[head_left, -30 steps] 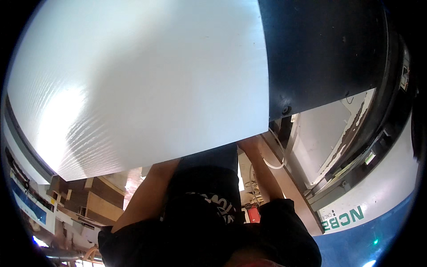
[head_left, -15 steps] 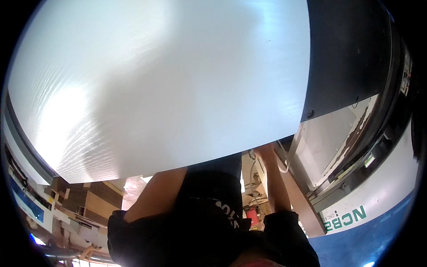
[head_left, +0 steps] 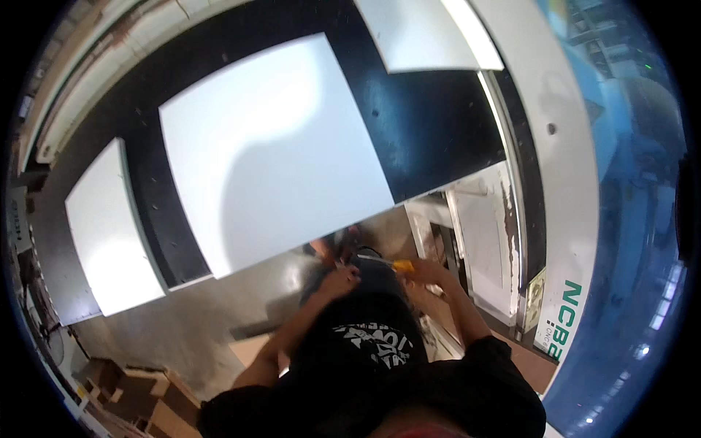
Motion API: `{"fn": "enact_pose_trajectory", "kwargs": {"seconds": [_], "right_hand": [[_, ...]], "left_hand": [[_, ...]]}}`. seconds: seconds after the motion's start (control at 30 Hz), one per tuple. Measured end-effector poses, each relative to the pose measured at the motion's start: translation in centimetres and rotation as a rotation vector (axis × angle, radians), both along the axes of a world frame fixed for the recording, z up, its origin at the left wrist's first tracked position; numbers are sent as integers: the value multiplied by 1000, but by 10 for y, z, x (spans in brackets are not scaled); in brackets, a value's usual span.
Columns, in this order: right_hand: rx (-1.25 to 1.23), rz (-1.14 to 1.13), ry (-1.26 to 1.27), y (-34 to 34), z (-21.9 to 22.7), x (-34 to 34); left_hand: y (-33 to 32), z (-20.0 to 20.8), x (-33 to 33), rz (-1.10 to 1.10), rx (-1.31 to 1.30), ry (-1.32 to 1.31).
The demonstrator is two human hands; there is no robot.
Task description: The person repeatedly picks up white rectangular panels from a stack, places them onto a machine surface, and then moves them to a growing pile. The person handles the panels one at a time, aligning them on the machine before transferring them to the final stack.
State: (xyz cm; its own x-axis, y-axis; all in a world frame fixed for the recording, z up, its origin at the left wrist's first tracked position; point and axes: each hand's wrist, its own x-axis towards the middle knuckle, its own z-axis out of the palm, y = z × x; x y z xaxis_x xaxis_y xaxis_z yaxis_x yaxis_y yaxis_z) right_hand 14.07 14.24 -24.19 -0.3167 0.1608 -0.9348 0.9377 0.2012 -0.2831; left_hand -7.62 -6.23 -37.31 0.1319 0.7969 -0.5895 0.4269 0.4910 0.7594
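The person's right hand (head_left: 425, 274) is curled around a small yellow tool (head_left: 402, 266) with a thin pale end, held near the belly, and the left hand (head_left: 342, 279) is close by with bent fingers, but one cannot tell if it holds anything. A big white board (head_left: 274, 164), a narrow white board (head_left: 113, 230) and a third white board (head_left: 427, 33) already lie apart on the black tabletop (head_left: 434, 124). Neither hand touches them, and whether they need more work cannot be seen
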Motion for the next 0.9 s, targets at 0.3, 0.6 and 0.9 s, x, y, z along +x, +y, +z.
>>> {"fn": "enact_pose_trajectory", "kwargs": {"seconds": [0.3, 0.6, 0.9], "right_hand": [[543, -883, 780, 68, 150, 21], [458, -905, 619, 122, 191, -44], [1614, -905, 184, 127, 104, 72]], "left_hand": [[108, 264, -73, 45, 334, -302], [255, 307, -127, 170, 755, 77], [425, 273, -125, -26, 846, 702]]}}
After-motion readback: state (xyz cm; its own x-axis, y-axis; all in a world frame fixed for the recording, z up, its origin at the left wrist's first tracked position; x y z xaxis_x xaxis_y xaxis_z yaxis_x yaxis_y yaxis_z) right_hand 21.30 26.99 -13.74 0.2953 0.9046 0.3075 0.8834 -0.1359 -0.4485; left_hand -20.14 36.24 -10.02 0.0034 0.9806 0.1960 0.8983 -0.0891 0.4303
